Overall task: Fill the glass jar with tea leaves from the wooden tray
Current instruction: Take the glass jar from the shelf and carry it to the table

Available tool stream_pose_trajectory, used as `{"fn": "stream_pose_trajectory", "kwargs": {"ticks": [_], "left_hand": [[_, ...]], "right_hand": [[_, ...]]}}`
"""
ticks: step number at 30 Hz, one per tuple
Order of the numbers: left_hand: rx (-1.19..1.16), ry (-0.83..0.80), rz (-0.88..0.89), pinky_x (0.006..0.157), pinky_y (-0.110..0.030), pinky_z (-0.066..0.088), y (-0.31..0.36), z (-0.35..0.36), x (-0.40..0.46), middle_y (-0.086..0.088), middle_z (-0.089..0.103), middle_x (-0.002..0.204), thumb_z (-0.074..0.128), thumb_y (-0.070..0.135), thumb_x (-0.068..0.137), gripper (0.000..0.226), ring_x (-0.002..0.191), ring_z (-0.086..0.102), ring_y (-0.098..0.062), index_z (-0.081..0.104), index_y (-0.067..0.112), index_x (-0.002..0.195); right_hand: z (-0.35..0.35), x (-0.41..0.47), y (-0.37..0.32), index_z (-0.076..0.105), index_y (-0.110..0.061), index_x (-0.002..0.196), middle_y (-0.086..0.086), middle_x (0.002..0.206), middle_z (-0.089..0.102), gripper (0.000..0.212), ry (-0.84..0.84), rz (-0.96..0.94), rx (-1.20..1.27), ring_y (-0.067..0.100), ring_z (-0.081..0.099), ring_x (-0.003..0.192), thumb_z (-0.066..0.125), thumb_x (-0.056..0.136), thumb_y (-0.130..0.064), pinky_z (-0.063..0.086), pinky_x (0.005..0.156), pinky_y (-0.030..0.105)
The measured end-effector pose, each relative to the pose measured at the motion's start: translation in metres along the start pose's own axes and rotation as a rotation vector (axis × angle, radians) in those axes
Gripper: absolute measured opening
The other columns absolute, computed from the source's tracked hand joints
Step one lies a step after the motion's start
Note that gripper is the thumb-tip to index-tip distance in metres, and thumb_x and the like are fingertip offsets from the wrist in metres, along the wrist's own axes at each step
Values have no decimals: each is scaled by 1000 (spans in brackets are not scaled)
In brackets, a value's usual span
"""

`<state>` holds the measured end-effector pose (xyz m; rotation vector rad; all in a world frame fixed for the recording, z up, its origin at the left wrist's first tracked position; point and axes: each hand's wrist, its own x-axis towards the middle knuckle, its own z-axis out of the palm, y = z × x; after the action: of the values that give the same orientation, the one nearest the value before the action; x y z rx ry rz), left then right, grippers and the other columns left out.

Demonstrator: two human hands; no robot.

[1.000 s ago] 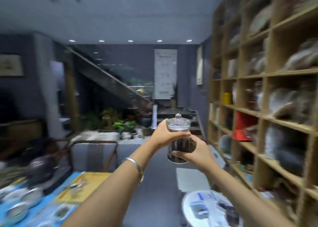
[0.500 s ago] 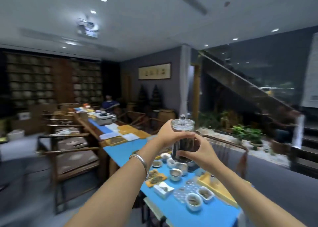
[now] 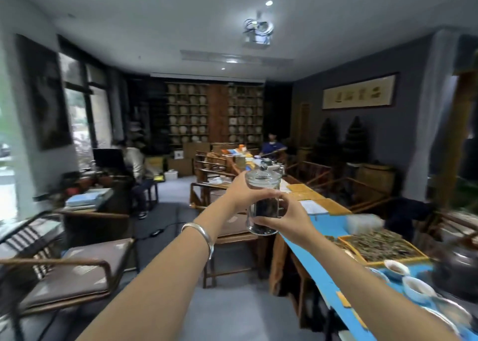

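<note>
Between both hands, at arm's length and well above the floor, the glass jar (image 3: pixel 263 203) was held upright. The left hand (image 3: pixel 241 193) curled around its upper part just under the lid (image 3: pixel 263 176), and the right hand (image 3: pixel 289 218) gripped the lower part, with fingers passing under the base. This two-handed hold probably kept the jar steady and level, so that the lid stayed seated and nothing spilled. Dark tea leaves filled about the lower half of the jar, so I judge that the filling was only partly done, or that the jar was being shown.

On the left wrist sat a silver bracelet (image 3: pixel 200 236). To the right, the long table (image 3: pixel 318 259) with its blue cloth ran away from the person; the jar hung just beside its left edge, not over it. Near the table's right edge lay the wooden tray (image 3: pixel 382 245), full of loose tea leaves, well apart from the jar. Small white cups (image 3: pixel 397 268) stood at the near end of the table, beside the tray.
</note>
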<state>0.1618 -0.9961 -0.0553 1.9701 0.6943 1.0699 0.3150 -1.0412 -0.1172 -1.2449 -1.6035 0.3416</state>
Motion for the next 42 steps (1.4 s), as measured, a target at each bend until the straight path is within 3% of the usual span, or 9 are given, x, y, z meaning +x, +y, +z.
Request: {"fn": "stream_pose_trajectory", "kwargs": {"ticks": [3, 7, 11, 16, 20, 25, 30, 39, 42], "left_hand": [[41, 43, -27, 82, -21, 54, -33, -27, 30, 0, 77, 98, 86, 20, 72, 33, 96, 71, -11, 74, 14, 101], [93, 93, -31, 86, -26, 54, -77, -45, 80, 6, 77, 98, 86, 26, 72, 26, 96, 70, -7, 75, 31, 95], [97, 153, -26, 67, -4, 47, -112, -54, 137, 31, 71, 87, 85, 33, 69, 40, 85, 65, 12, 65, 62, 87], [71, 220, -48, 83, -19, 52, -151, -66, 210, 12, 76, 101, 86, 38, 65, 37, 98, 69, -4, 72, 34, 99], [80, 196, -46, 75, -12, 52, -173, -77, 255, 11, 76, 98, 85, 24, 71, 27, 95, 70, -5, 75, 38, 92], [98, 179, -39, 69, -9, 50, -217, -93, 316, 21, 74, 92, 86, 35, 66, 33, 89, 69, 4, 71, 52, 90], [95, 111, -26, 94, -39, 54, -280, -116, 397, 4, 76, 102, 87, 38, 65, 42, 100, 70, -13, 72, 26, 103], [3, -48, 14, 77, -16, 52, -377, -128, 550, 7, 77, 99, 87, 21, 68, 33, 96, 71, -8, 74, 31, 97], [-30, -108, 27, 78, -20, 54, -408, -113, 590, 3, 77, 96, 88, 18, 68, 33, 93, 71, -9, 73, 27, 96]], "right_hand": [[31, 47, 25, 56, -37, 110, -23, 100, 64, 70, -41, -39, 19, -8, 59, 92, 83, 49, -61, 49, 76, 15], [56, 112, 71, 55, -33, 114, -18, 106, 64, 71, -116, -62, 85, -4, 59, 98, 86, 54, -53, 52, 81, 20], [63, 181, 111, 53, -41, 108, -26, 104, 60, 64, -160, -99, 96, -15, 53, 97, 85, 55, -54, 46, 72, 9], [69, 262, 152, 49, -50, 106, -32, 104, 57, 64, -208, -128, 93, -19, 51, 98, 84, 53, -59, 44, 70, 5], [80, 307, 181, 49, -45, 110, -32, 103, 57, 72, -198, -125, 108, -21, 50, 97, 82, 50, -64, 42, 67, 1], [97, 364, 220, 51, -42, 115, -27, 109, 58, 75, -189, -107, 129, -14, 53, 100, 82, 50, -64, 44, 75, 8], [120, 432, 272, 48, -53, 104, -32, 103, 59, 64, -147, -65, 92, -12, 54, 98, 83, 51, -63, 48, 73, 9], [141, 547, 371, 50, -49, 104, -27, 98, 63, 63, 34, 93, 51, -12, 57, 91, 85, 51, -57, 49, 71, 14], [137, 567, 410, 51, -48, 103, -31, 98, 62, 60, 73, 137, 44, -10, 59, 91, 87, 54, -50, 50, 66, 11]]}}
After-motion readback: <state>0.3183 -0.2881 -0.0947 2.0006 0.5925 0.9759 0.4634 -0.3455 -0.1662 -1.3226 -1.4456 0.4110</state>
